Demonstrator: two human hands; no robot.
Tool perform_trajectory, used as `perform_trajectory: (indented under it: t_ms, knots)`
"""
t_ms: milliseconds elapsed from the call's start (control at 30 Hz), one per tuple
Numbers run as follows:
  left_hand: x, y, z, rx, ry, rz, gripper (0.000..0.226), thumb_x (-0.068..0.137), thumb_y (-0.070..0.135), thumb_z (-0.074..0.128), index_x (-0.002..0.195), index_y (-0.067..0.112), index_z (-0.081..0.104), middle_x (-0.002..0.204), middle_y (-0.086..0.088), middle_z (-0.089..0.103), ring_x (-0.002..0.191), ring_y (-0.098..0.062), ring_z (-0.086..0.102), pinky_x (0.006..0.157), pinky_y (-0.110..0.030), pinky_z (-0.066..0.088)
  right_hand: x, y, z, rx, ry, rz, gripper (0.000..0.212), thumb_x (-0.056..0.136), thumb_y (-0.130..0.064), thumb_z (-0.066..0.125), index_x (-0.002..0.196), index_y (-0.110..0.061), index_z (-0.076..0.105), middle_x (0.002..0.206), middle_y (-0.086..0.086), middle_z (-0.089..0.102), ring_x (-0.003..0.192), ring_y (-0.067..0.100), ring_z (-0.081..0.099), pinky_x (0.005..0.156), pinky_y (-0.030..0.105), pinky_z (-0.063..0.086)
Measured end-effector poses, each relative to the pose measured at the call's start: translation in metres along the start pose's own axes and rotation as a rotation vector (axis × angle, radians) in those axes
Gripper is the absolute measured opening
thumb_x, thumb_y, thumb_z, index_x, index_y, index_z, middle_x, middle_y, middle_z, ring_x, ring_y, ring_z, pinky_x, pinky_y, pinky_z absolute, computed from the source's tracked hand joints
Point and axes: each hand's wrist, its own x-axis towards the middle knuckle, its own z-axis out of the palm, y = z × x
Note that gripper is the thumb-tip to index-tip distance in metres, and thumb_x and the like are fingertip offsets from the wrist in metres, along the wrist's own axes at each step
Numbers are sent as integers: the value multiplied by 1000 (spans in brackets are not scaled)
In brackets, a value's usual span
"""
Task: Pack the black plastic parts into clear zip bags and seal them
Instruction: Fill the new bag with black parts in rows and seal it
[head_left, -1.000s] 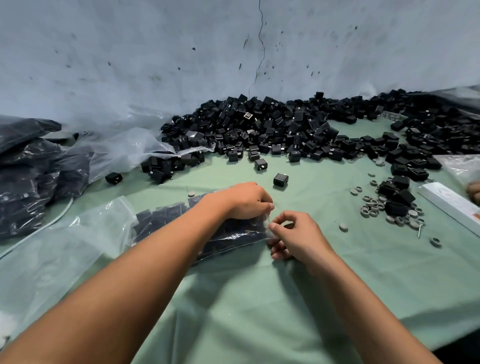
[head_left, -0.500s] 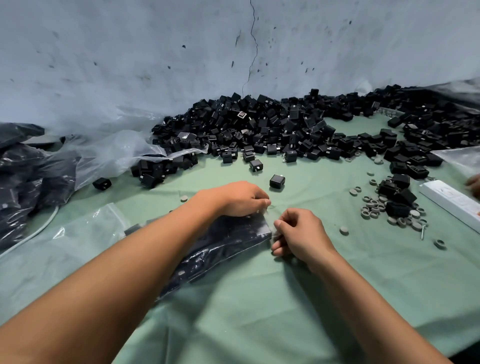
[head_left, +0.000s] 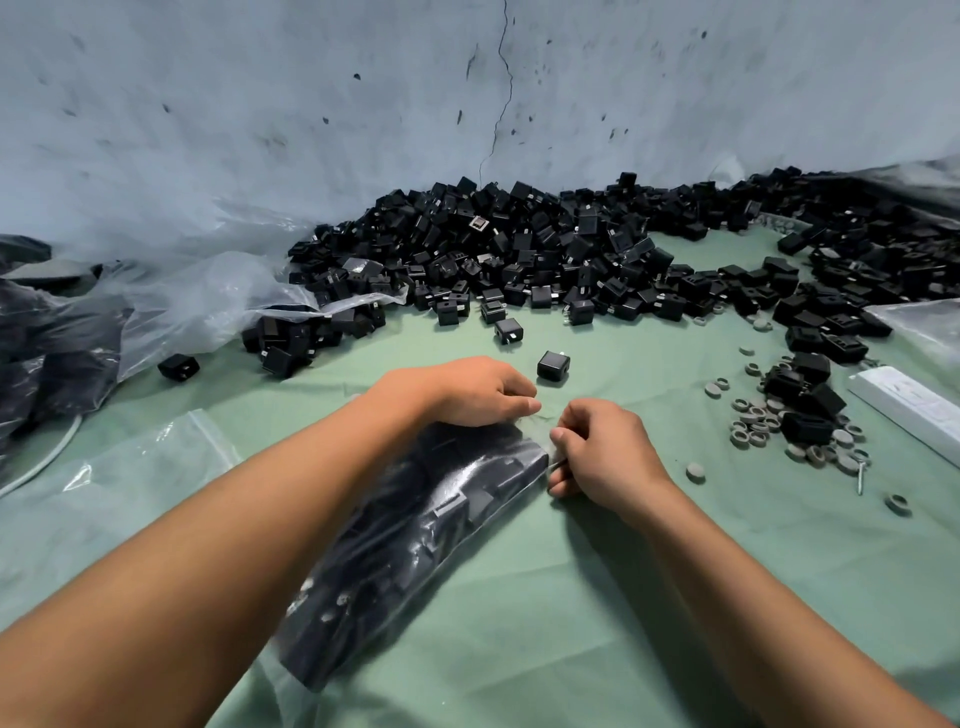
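Both hands' grip pinches the filled zip bag (head_left: 447, 525) mouth.

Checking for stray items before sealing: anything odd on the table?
Yes: a screw lies among grey rings right of the bag, unlike the black parts. The wall behind is cracked.

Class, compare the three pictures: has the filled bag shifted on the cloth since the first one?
Yes. The filled bag has swung its closed end toward the person. Its mouth stays between the left hand and right hand, near the lone black part.
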Motion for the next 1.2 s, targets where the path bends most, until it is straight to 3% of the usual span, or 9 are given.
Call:
perform_trajectory:
  t_ms: [167, 267, 433, 633, 967, 1067, 1200]
  knots:
    - [-12, -10, -8, 43, -10, -35, 38, 106, 42, 48, 76, 19, 50, 74, 4, 56, 70, -12, 49, 67, -29, 37, 26, -8, 9, -292, 32, -123, 20, 100, -10, 55, 80, -15, 57, 75, 11, 67, 68, 33, 70, 62, 42, 61]
    - [-26, -20, -7, 58, 6, -85, 38, 105, 38, 52, 73, 19, 47, 72, 3, 53, 70, -16, 47, 65, -29, 36, 41, -18, 21, -424, 35, -196, 26, 94, -9, 57, 73, -21, 49, 78, 0, 59, 79, 28, 59, 59, 30, 41]
    - [-57, -41, 8, -94, 104, -204, 38, 104, 36, 54, 68, 24, 51, 66, 12, 53, 67, -10, 48, 66, -31, 37, 57, -36, 39, -477, -113, -308, 19, 96, -19, 64, 82, -29, 56, 92, 4, 68, 89, 29, 61, 75, 35, 50]
    - [-64, -39, 36, -331, 321, -295, 18, 98, 41, 63, 90, 29, 73, 85, 10, 70, 82, -11, 64, 76, -30, 50, 64, -30, 36, -446, -167, -288, 20, 98, -28, 66, 79, -29, 59, 91, -4, 67, 91, 20, 63, 80, 35, 49]
    - [-49, -33, 38, -506, 337, -281, 17, 98, 34, 67, 103, 24, 79, 99, 7, 75, 89, -7, 66, 78, -27, 49, 53, -21, 40, -360, 43, -215, 11, 97, -25, 65, 86, -22, 66, 89, -2, 69, 89, 21, 62, 76, 32, 44]
    - [-47, -36, 33, -484, 315, -274, 13, 98, 28, 67, 98, 21, 79, 97, 5, 75, 89, -11, 65, 80, -26, 47, 47, -20, 49, -341, 138, -118, 13, 96, -26, 65, 84, -20, 64, 89, 2, 69, 88, 24, 61, 74, 31, 40]
    - [-46, -40, 32, -448, 265, -243, 13, 98, 26, 68, 87, 28, 74, 85, 11, 70, 77, -4, 60, 75, -25, 43, 41, -14, 56, -342, 204, -78, 16, 95, -25, 64, 80, -19, 62, 87, 2, 68, 86, 25, 60, 72, 31, 40]
